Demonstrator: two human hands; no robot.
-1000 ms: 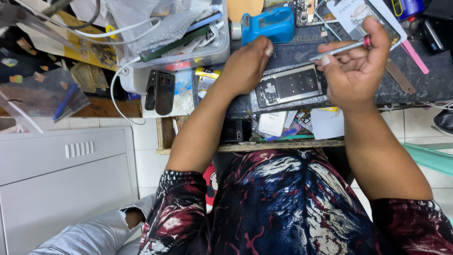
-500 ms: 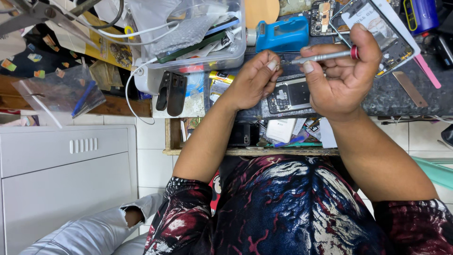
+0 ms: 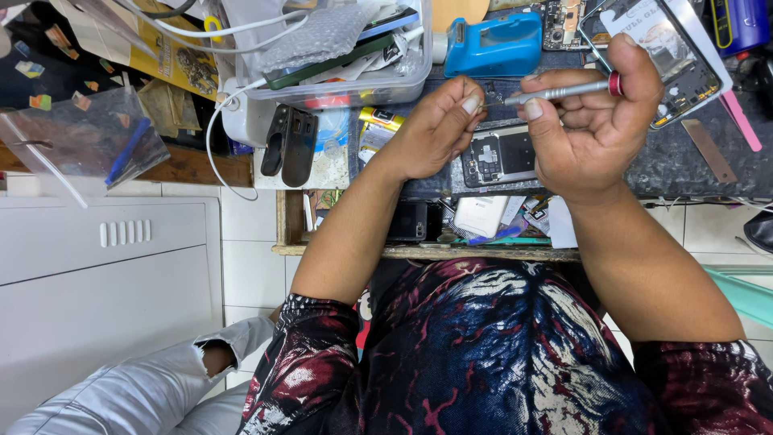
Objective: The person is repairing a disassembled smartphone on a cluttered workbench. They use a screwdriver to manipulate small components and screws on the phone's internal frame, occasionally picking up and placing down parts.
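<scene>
My right hand [image 3: 588, 133] is closed around a slim silver screwdriver [image 3: 564, 91] with a red end cap, held level above the bench. My left hand [image 3: 435, 129] is raised beside it, with thumb and forefinger pinched at the screwdriver's tip. Whether something tiny sits in the pinch is too small to tell. Under both hands an opened phone [image 3: 503, 155] lies back-off on the dark work mat [image 3: 684, 173], its inner parts showing.
A blue tool holder [image 3: 495, 44] stands behind the hands. A clear plastic bin [image 3: 346, 76] of cables and parts sits at left, with a black case [image 3: 290, 145] below it. A second phone frame [image 3: 672, 44] and a pink pry tool [image 3: 741, 121] lie at right. An open drawer [image 3: 451, 221] holds small items.
My left hand has lifted off the opened phone and come to the screwdriver's tip. My right hand has swung the screwdriver toward it. The view has shifted slightly.
</scene>
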